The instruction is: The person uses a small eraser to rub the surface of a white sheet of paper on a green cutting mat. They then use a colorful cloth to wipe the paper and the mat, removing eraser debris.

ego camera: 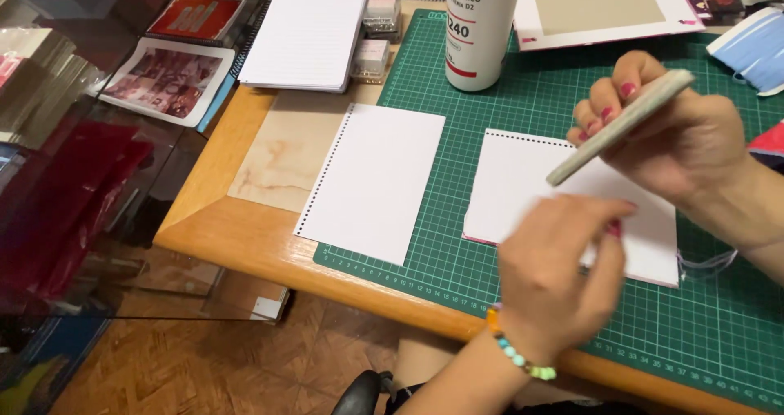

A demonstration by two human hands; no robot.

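A cutting mat (523,113) lies on the wooden table (245,235). On it, a punched sheet (371,182) lies left of a paper block (523,178). A glue bottle (482,27) stands behind them; a lined pad (306,31) lies further left.

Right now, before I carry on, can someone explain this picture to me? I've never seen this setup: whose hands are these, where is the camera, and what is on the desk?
There is no machine here: a person works with two bare hands, and the one camera sits on their head, looking down. The right hand holds a flat grey board edge-on, tilted. The left hand, with a beaded bracelet, rests blurred on a white punched sheet. That sheet lies on a green cutting mat on a wooden desk. Another white punched sheet lies partly on the mat, partly on a marbled paper. Behind stand a white glue bottle and a stack of lined pages.
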